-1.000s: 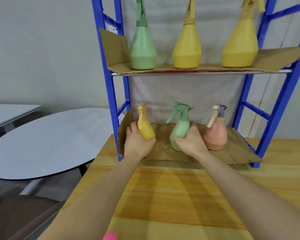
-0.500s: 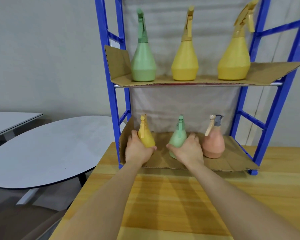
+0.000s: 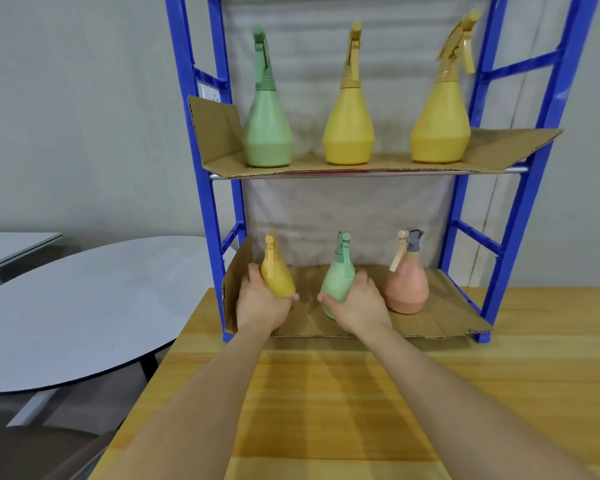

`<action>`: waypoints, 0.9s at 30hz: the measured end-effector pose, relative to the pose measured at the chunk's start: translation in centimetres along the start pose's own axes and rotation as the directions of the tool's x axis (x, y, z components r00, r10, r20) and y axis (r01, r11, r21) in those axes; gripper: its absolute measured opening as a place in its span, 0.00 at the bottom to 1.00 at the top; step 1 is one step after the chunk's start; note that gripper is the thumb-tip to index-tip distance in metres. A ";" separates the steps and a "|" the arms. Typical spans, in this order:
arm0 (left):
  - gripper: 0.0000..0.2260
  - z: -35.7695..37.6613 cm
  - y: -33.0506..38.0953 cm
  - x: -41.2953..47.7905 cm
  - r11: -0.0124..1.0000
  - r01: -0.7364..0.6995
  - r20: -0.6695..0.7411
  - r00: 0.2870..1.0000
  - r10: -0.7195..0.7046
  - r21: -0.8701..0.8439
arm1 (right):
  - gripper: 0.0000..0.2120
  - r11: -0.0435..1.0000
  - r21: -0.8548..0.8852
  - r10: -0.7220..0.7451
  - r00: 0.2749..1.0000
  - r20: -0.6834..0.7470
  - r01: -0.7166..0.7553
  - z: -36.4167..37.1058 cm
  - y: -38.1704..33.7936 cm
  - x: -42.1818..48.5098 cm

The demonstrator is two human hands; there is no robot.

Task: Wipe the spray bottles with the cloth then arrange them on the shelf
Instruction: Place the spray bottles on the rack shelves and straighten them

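Gripping the small yellow spray bottle [image 3: 276, 277], the left hand [image 3: 262, 303] curls its fingers round the bottle's rounded base at the left end of the lower shelf [image 3: 440, 322]. The right hand [image 3: 355, 304] likewise wraps the small green spray bottle [image 3: 338, 284] at mid-shelf, just beside a pink spray bottle [image 3: 406, 287] that stands free. All three are matte, pear-shaped and upright on corrugated cardboard. The upper shelf [image 3: 499, 154] carries a tall green bottle [image 3: 267, 133] and two tall yellow bottles [image 3: 349, 131] [image 3: 442, 128]. The blue metal rack [image 3: 520, 209] stands on a wood-grain desk [image 3: 343, 393].
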State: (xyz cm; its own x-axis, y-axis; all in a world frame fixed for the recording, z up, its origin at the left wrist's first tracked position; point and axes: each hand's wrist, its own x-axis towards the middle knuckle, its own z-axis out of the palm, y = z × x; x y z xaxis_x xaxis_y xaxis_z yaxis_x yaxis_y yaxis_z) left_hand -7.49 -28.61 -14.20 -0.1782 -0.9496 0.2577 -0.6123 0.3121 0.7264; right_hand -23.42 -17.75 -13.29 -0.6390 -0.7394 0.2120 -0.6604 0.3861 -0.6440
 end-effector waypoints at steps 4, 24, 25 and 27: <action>0.44 0.0 0.0 0.0 1.000 0.005 0.001 1.000 -0.005 0.008 | 0.38 1.000 0.013 0.016 1.000 0.019 -0.016 -0.1 -0.2 0.3; 0.45 0.0 0.1 0.0 0.998 0.023 0.009 1.000 -0.024 0.054 | 0.38 0.998 0.045 0.035 0.996 0.077 -0.039 -0.7 0.9 1.2; 0.45 0.0 0.1 -0.1 0.998 0.021 0.009 1.000 -0.022 0.059 | 0.38 0.998 0.047 0.035 0.996 0.078 -0.039 -0.7 1.0 1.2; 0.45 0.1 0.1 -0.1 0.998 0.017 0.012 1.000 -0.018 0.063 | 0.38 0.998 0.053 0.036 0.996 0.078 -0.040 -0.6 1.1 1.3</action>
State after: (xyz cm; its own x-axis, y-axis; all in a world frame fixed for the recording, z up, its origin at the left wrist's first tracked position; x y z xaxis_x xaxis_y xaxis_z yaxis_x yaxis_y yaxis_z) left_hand -7.56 -28.50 -14.21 -0.1764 -0.9554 0.2368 -0.6628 0.2932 0.6890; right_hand -25.20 -17.92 -13.30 -0.6297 -0.7657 0.1310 -0.6122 0.3854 -0.6904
